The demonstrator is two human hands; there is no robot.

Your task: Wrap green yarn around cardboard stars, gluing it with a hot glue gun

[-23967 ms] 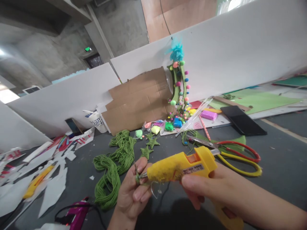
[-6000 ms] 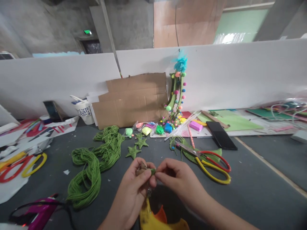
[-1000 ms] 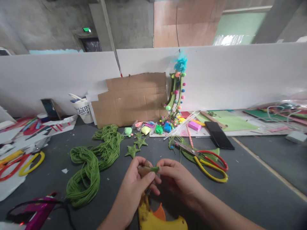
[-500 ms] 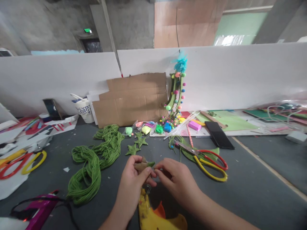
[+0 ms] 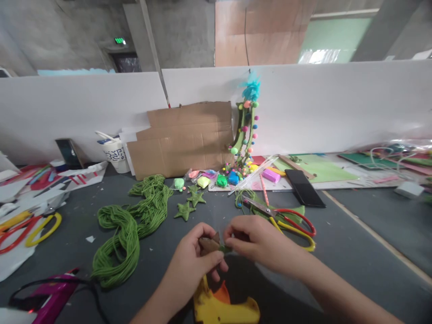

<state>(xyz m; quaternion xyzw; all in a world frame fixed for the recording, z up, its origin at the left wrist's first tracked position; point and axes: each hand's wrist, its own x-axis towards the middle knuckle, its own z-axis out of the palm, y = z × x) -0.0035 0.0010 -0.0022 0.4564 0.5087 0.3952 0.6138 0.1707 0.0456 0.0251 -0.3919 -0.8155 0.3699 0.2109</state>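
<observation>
My left hand (image 5: 189, 258) is closed on a small brown cardboard piece (image 5: 209, 244) with pointed corners, perhaps a star. One of its points is covered in green yarn (image 5: 224, 248). Beside that green point, my right hand (image 5: 256, 236) pinches with thumb and forefinger; a thin strand seems to be in the pinch, though it is too fine to make out surely. Beyond the hands lie several green yarn-covered stars (image 5: 184, 211). A big hank of green yarn (image 5: 116, 265) stretches out to the left. Just below my hands is a yellow glue gun (image 5: 224, 311) with an orange trigger.
Red-and-yellow scissors (image 5: 293, 220) lie right of my hands, near a black phone (image 5: 304, 188). A decorated green crescent (image 5: 242, 130) stands before the white partition beside cardboard (image 5: 182, 148). More scissors (image 5: 43, 229) and a purple device (image 5: 56, 299) with a black cable are left.
Both hands have moved slightly right with the cardboard piece. My right hand has risen a little and now covers part of the scissors' handles. The view has shifted slightly.
</observation>
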